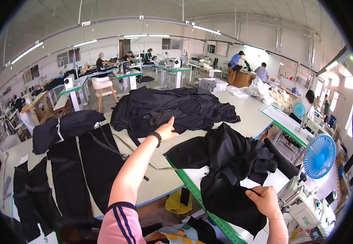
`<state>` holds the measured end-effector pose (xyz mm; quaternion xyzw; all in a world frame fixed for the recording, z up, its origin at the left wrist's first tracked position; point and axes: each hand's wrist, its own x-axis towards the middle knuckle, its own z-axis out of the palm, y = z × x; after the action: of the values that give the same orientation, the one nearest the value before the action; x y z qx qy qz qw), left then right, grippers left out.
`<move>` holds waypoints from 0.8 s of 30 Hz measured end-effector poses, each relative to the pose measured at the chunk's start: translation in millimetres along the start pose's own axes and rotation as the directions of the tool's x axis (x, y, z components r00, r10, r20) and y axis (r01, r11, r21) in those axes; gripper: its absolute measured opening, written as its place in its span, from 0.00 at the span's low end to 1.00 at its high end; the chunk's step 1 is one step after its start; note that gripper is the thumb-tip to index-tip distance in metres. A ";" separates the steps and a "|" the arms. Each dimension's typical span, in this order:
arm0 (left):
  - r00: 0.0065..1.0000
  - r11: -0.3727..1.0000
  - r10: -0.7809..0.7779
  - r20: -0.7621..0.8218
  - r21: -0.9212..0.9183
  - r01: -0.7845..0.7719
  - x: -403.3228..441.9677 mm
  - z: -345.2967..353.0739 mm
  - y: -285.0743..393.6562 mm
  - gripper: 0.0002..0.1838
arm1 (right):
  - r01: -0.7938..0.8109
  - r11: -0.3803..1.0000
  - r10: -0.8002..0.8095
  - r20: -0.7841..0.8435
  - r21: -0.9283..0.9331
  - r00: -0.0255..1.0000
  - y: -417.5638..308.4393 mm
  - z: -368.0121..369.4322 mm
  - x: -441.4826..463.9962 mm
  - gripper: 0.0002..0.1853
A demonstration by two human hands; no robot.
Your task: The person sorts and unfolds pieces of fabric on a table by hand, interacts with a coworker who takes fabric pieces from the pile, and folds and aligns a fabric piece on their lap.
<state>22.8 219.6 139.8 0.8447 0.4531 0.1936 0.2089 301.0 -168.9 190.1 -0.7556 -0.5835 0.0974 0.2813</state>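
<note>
My left hand, with a dark beaded bracelet on the wrist, reaches over the table with its index finger stretched out. It is nearest to a large heap of black cloth, and I see nothing held in it. At the lower right, my right hand is closed in a pinch on the edge of a black garment piece. That piece lies bunched across the sewing table and partly over the pale worktable. Its exact garment type cannot be made out.
Black cut panels and a rolled black bundle lie at left. A white sewing machine and a blue fan stand at right. A yellow bag sits below the table edge. Several people work at tables further back.
</note>
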 end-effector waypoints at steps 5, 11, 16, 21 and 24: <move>0.994 0.992 -0.021 0.103 -0.122 0.034 4.4 20.1 -51.3 0.45 | -0.028 0.999 0.027 0.055 0.031 0.998 19.8 17.7 -6.1 0.16; 0.916 0.956 -0.164 0.366 -0.170 0.239 -18.9 5.0 -38.3 0.39 | -0.017 1.000 0.015 0.089 0.021 0.996 28.0 18.5 -0.6 0.15; 0.971 0.965 -0.071 0.228 -0.229 0.124 -4.3 -8.2 -24.9 0.36 | 0.028 0.999 -0.030 0.053 0.029 0.998 20.5 14.9 1.4 0.15; 0.944 0.973 0.191 0.269 -0.178 -0.146 -15.3 1.3 25.1 0.30 | 0.064 0.998 -0.064 0.083 0.001 0.995 8.9 8.7 0.1 0.14; 0.847 0.913 0.368 0.383 -0.320 -0.252 -43.8 30.0 91.0 0.32 | 0.091 0.996 -0.089 0.098 -0.017 0.991 2.0 4.8 0.1 0.14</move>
<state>78.0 131.5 156.7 0.8943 0.2221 0.0887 0.3781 300.4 -167.6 185.1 -0.7257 -0.6311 0.1151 0.2486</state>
